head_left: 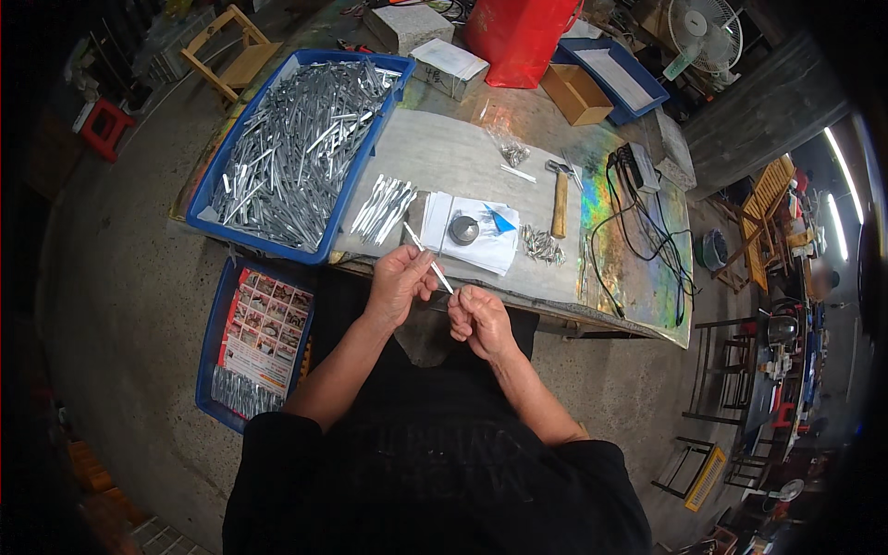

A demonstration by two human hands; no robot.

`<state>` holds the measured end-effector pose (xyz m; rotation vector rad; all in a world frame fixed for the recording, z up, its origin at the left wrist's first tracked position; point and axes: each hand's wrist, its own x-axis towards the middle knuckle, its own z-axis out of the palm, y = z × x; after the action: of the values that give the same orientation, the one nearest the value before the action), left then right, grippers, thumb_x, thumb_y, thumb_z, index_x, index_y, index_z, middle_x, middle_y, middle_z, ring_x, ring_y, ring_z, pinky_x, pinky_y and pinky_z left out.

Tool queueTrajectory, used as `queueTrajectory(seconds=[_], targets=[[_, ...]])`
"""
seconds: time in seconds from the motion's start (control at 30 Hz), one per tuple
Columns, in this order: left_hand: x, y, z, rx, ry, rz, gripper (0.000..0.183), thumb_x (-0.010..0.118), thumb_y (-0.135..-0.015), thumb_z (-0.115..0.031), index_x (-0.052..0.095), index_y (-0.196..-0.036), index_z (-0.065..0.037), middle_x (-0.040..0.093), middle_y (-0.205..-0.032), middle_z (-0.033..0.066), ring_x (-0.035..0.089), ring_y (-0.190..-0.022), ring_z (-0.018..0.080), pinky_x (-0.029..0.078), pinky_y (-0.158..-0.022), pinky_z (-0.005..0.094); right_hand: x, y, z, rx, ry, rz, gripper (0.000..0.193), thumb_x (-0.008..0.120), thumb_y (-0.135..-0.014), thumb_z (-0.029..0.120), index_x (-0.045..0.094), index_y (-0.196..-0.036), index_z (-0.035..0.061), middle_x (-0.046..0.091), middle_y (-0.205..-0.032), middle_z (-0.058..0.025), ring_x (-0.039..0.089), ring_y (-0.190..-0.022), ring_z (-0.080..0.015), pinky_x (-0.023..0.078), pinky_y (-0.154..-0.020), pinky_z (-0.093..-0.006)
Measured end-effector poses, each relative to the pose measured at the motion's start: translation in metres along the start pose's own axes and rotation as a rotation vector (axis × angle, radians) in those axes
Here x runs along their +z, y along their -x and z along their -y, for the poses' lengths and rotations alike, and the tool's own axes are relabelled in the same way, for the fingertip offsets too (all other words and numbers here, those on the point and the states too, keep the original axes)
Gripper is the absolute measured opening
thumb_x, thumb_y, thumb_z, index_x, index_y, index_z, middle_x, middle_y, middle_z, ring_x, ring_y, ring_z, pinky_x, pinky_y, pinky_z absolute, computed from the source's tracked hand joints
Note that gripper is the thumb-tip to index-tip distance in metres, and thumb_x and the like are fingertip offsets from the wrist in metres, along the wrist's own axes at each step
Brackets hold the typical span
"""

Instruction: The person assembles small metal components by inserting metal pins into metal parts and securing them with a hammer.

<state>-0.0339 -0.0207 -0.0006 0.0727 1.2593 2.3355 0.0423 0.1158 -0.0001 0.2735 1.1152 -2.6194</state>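
Observation:
A slim silver metal strip (413, 237) slants in front of me, just off the table's near edge. Its middle is pinched between the thumb and fingers of my left hand (398, 285). My right hand (480, 320) is closed, with thumb and fingertips at the strip's lower end; any tiny part between them is hidden. Beyond my left hand, several similar strips (384, 209) lie side by side on the grey table cover. A small round metal container (463, 230) sits on white papers (499, 252), beside a blue triangular piece (500, 220). Small metal parts (542, 246) form a pile right of the papers.
A blue tray (326, 242) heaped with metal strips fills the table's left. Below it stands another blue tray (205, 375) with a printed sheet. A hammer (560, 205), black cables (661, 242), a red container (514, 42) and a cardboard box (575, 93) are on the table.

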Motion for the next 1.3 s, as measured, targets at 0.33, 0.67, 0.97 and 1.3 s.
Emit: queueTrajectory(seconds=[0.33, 0.67, 0.97, 1.3], targets=[[0.004, 0.002, 0.003, -0.001, -0.025, -0.042, 0.013, 0.051, -0.081, -0.014, 0.050, -0.076, -0.003, 0.055, -0.069, 0.0052, 0.049, -0.050, 0.0061, 0.038, -0.040, 0.0155, -0.001, 0.001, -0.004, 0.007, -0.025, -0.021, 0.022, 0.048, -0.082, 0.024, 0.048, -0.076, 0.0025, 0.041, -0.054, -0.0016, 0.032, -0.040, -0.0080, 0.027, -0.039, -0.0211], [0.008, 0.003, 0.006, 0.023, -0.040, -0.099, 0.013, 0.054, -0.079, -0.014, 0.050, -0.076, -0.002, 0.053, -0.065, 0.0038, 0.050, -0.049, 0.0073, 0.039, -0.039, 0.0160, -0.004, 0.002, -0.004, 0.017, -0.060, -0.028, 0.021, 0.048, -0.081, 0.023, 0.047, -0.076, 0.0024, 0.041, -0.055, -0.0028, 0.032, -0.040, -0.0085, 0.028, -0.038, -0.0216], [0.009, 0.004, 0.005, 0.030, -0.071, -0.143, 0.012, 0.055, -0.079, -0.013, 0.050, -0.076, -0.002, 0.053, -0.063, 0.0035, 0.051, -0.048, 0.0074, 0.039, -0.038, 0.0159, -0.004, 0.000, -0.006, 0.027, -0.065, -0.016, 0.021, 0.049, -0.080, 0.023, 0.046, -0.076, 0.0025, 0.042, -0.056, -0.0033, 0.033, -0.040, -0.0092, 0.028, -0.038, -0.0220], [0.016, 0.004, 0.007, 0.008, -0.080, -0.088, 0.010, 0.056, -0.077, -0.009, 0.050, -0.078, -0.001, 0.054, -0.067, 0.0046, 0.052, -0.051, 0.0083, 0.041, -0.042, 0.0167, -0.007, 0.003, -0.007, 0.003, -0.074, -0.052, 0.015, 0.051, -0.081, 0.018, 0.048, -0.075, 0.0050, 0.040, -0.053, -0.0011, 0.031, -0.039, -0.0068, 0.025, -0.037, -0.0194]])
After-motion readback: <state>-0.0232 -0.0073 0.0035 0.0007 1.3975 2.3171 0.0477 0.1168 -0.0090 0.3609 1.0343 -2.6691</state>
